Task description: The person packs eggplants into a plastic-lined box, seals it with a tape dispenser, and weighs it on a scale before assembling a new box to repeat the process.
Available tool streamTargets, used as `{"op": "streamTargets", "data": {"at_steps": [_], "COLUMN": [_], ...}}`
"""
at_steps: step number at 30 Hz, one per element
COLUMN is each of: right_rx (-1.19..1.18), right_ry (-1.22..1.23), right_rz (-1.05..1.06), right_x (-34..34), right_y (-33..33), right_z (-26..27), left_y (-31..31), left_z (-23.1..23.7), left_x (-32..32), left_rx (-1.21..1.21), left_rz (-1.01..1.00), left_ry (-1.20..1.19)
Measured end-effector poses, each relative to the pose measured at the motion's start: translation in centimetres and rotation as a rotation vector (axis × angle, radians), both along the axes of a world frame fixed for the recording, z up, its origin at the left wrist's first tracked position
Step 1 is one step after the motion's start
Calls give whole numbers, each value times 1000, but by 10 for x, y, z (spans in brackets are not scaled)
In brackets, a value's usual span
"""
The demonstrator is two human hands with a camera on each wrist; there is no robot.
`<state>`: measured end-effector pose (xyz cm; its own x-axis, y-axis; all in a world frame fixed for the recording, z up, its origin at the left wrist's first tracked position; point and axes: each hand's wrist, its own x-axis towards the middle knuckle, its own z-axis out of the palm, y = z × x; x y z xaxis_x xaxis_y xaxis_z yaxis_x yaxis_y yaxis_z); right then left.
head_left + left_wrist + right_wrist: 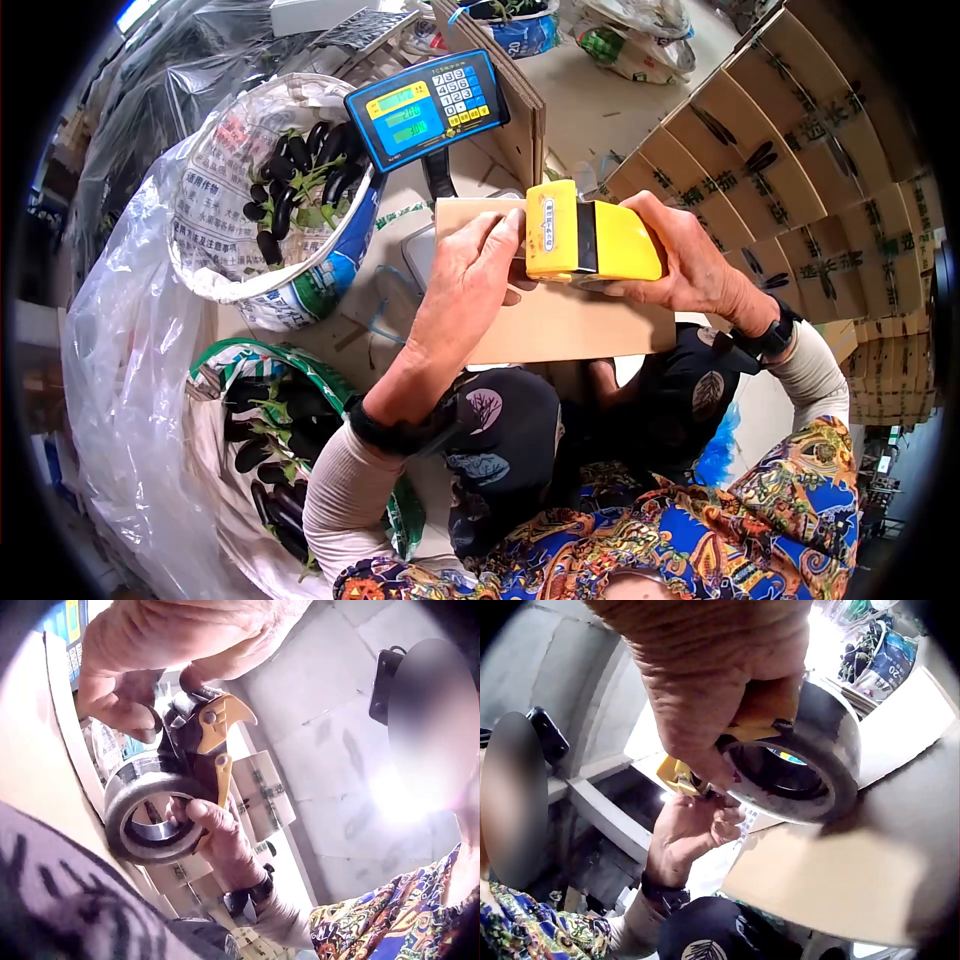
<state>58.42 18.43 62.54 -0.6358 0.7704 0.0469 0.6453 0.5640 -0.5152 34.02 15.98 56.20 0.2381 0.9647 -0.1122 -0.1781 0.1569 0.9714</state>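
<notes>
A yellow tape dispenser (630, 240) is held above a flat piece of brown cardboard (600, 325) over the person's lap. My right hand (695, 255) grips its right end, with the thumb near the roll's core in the left wrist view. A wide roll of tape (124, 832) sits in the dispenser, its ring facing that camera. At the dispenser's other end, the fingers and thumb of my left hand (465, 280) curl in around its cutter head (217, 724). Any loose tape end there is hidden by the fingers.
A scale display (430, 105) stands beyond the cardboard. On the left are a lined basket (215, 165) of eggplants (285, 205) and an open sack (215, 470) holding more. Stacked cartons (800, 110) rise on the right, and clear plastic sheeting (110, 350) hangs far left.
</notes>
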Motion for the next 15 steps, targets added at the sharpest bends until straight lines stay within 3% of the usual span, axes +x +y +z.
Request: {"op": "streamTargets", "data": {"at_steps": [8, 11, 15], "right_rx": [28, 68, 40], "right_ry": [-20, -45, -94], "right_rz": [14, 32, 57], "right_x": [-5, -9, -15], "right_y": [-1, 2, 5], "right_z": [1, 0, 4], "left_y": [5, 10, 15], "left_z": [-21, -22, -35], "left_x": [4, 4, -7], "left_rx": [154, 255, 217], "left_rz": [29, 144, 218], "left_ry": [82, 96, 74]}}
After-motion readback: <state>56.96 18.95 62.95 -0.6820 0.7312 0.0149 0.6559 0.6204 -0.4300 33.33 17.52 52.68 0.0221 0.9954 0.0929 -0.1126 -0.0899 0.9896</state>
